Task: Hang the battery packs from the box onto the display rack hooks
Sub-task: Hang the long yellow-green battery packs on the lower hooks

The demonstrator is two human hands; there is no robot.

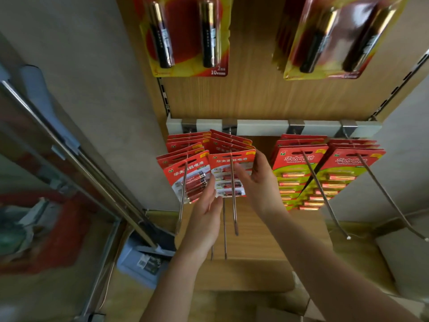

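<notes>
Wood-grain display panel backs the rack, and a grey rail across it carries four long wire hooks. The front red battery pack is already threaded onto the second hook from the left, sitting ahead of several like packs further back on the same wire. The right hand grasps this pack at its right edge, thumb across the face and fingers behind. The left hand is relaxed with fingers straight, its tips at the pack's lower left corner, seemingly steadying it. Just beside, the first hook's red packs hang in a fanned, uneven row. To the right, two more hooks hold red-and-green packs in tidy stacks, and larger two-cell packs hang on the row above. By my judgement the hanging is well along: every lower hook carries stock, and this pack only needs sliding back and letting go. Low at the left stands a blue-grey dustpan. No box contents show clearly, so how many packs remain I cannot tell.
</notes>
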